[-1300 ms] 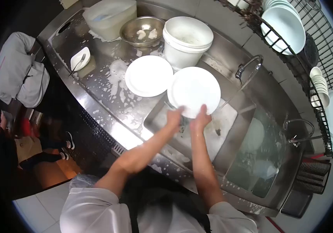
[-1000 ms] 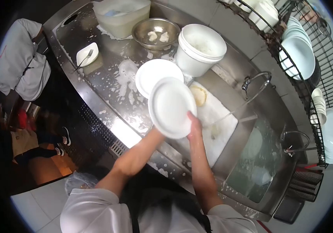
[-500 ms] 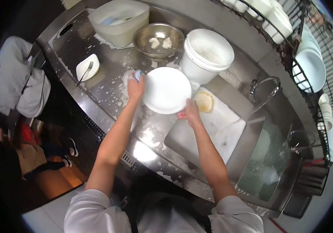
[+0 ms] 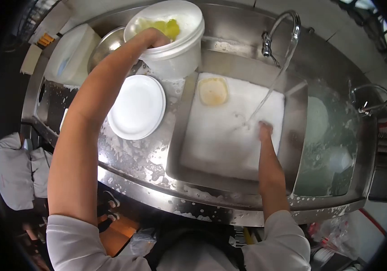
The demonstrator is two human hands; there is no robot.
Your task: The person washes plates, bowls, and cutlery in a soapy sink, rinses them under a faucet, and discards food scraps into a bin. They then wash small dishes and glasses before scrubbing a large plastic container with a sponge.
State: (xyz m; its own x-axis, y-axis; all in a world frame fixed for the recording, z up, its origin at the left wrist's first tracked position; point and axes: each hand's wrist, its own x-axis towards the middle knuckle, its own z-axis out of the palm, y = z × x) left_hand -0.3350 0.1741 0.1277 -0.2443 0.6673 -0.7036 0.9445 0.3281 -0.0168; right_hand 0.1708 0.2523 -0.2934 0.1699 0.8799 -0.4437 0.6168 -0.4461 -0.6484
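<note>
My left hand (image 4: 156, 38) reaches over the rim of a white bucket (image 4: 173, 61), its fingers hidden inside beside something yellow-green (image 4: 168, 28) in the suds. Below the bucket, two white plates (image 4: 134, 108) lie stacked on the wet metal counter. My right hand (image 4: 265, 131) is low in the left sink basin (image 4: 180, 131), at the white, cloudy layer and right of the running water; its fingertips are hard to make out. A small square dish with yellowish residue (image 4: 213, 91) lies at the basin's upper left.
Behind my left arm are a metal bowl (image 4: 107, 47) and a cloudy plastic tub (image 4: 69, 56). One faucet (image 4: 267, 44) runs into the left basin. The right basin (image 4: 324, 176) holds greenish water with dishes under it. A person in grey (image 4: 12, 176) is at far left.
Both hands have let go of the plate, which now lies on the other one. My left hand has gone into the bucket, my right into the basin. The view has shifted right.
</note>
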